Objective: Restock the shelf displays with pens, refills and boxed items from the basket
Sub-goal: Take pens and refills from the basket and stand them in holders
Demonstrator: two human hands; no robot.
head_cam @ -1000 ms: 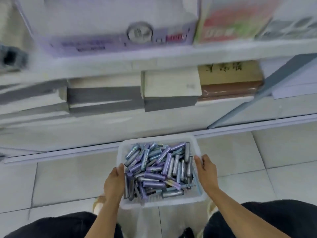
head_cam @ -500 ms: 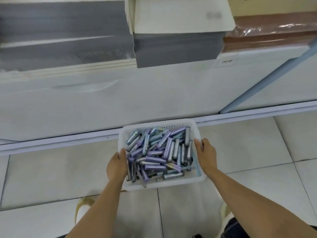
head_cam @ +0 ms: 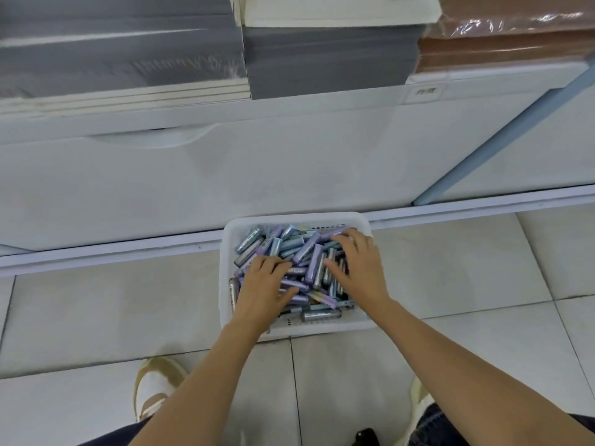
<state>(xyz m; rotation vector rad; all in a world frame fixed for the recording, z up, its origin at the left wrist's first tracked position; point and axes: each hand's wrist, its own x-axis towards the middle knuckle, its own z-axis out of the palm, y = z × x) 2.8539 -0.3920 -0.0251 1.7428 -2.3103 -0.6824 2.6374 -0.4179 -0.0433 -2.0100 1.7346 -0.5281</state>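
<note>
A white plastic basket [head_cam: 227, 252] stands on the tiled floor against the base of the shelf unit. It is full of several purple and blue-grey boxed items [head_cam: 289, 246] lying in a heap. Both hands are inside it. My left hand [head_cam: 264, 284] lies on the left part of the heap with fingers spread over the boxes. My right hand [head_cam: 357, 262] rests on the right part, fingers spread and pointing left over the boxes. Neither hand visibly grips a box.
The white cabinet front [head_cam: 289, 162] of the shelf unit rises just behind the basket. Grey paper stacks [head_cam: 322, 53] and a brown wrapped pack [head_cam: 502, 43] sit on the shelf above. A blue-grey post [head_cam: 502, 136] slants at the right. My shoes [head_cam: 154, 387] stand on the floor tiles.
Both hands have let go of the basket's sides and moved inside onto the heap of boxes. The basket now sits on the floor, and the view has tilted further down.
</note>
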